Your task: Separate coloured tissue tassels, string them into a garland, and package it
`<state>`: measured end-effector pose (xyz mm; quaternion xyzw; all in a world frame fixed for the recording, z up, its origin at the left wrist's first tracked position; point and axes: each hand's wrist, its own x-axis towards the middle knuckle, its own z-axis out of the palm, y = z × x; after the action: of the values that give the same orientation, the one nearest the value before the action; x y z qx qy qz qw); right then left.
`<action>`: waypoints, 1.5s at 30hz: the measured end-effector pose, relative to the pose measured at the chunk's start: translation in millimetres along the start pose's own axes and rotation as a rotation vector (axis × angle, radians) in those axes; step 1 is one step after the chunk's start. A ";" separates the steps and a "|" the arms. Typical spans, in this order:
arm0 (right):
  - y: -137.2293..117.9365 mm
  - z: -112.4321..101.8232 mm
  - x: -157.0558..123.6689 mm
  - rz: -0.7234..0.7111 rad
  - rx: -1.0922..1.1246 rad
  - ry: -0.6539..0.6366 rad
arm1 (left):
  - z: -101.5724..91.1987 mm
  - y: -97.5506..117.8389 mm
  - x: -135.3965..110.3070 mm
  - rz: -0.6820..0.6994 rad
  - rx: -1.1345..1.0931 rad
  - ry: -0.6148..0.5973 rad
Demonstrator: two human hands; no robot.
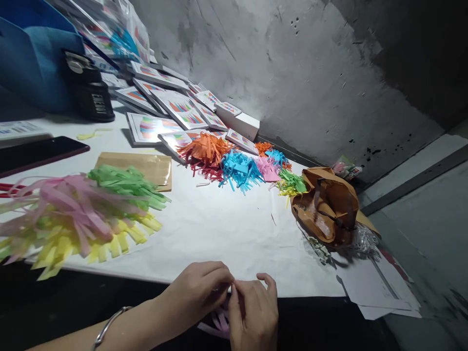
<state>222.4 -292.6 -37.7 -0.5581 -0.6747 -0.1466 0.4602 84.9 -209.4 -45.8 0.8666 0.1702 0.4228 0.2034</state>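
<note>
My left hand (204, 287), with a silver bangle on its wrist, meets my right hand (254, 309) at the table's front edge. Both are closed, fingertips pinched together. A pink paper tassel (219, 322) hangs below and between them, mostly hidden by the fingers. The part gripped at the fingertips is covered. To the left lie fringed paper tassels: pink (78, 202), green (126, 183) and yellow (120, 241). Farther back sit an orange tassel (206, 148) and a blue tassel (241, 168), with smaller pink, green and yellow ones beside them.
Several flat printed boxes (179, 107) are piled along the wall. A brown bag (329, 204) stands at right, near papers (378, 287). At left are a phone (44, 153), a brown envelope (161, 170), a black bottle (89, 87) and a blue bag (40, 68).
</note>
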 end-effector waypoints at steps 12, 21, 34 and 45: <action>-2.6 1.3 -1.2 -0.047 -0.154 -0.044 | -10.6 4.4 11.9 -0.312 -0.184 -0.179; 5.2 -2.7 -2.5 -0.233 -0.239 -0.181 | -29.5 6.2 35.0 -0.639 -0.191 -0.445; 11.9 -8.2 4.5 -0.166 -0.157 -0.239 | -29.1 10.6 36.8 -0.628 -0.009 -0.489; 14.4 -1.7 -10.2 -0.030 -0.058 -0.224 | -16.8 3.6 12.6 -0.722 -0.626 -0.358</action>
<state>235.5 -295.3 -49.4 -0.5741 -0.7255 -0.1097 0.3635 79.3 -203.2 -26.3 0.7089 0.2863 0.2010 0.6124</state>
